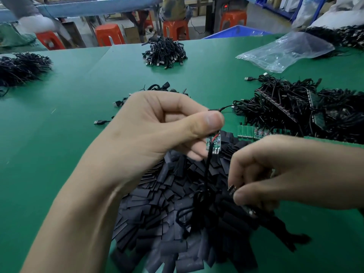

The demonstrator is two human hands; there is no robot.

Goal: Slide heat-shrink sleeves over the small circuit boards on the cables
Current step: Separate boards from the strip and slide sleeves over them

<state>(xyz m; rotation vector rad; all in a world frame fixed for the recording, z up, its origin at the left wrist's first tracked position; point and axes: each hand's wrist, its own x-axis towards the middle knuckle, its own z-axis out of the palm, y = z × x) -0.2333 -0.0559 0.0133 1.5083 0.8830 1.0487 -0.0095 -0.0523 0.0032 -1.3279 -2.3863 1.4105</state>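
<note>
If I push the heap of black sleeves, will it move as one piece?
Probably not: the sleeves lie loose and overlapping, so they would likely scatter. They look flat and thin, so probably light and unlikely to roll.

The left forearm (pixel 74 209) is reaching up from the lower left corner, with the wrist held roughly straight. The left hand (pixel 157 131) is raised, with its fingers curling toward the palm. Its thumb (pixel 208 121) is pinching a small circuit board (pixel 213 143) against the fingertips. The right forearm (pixel 334 170) is entering from the right edge. The right hand (pixel 275 170) is sitting lower than the left hand and apart from it. Its thumb and curled fingers are pinching a small dark part (pixel 231 189), which is too blurred to identify.
</note>
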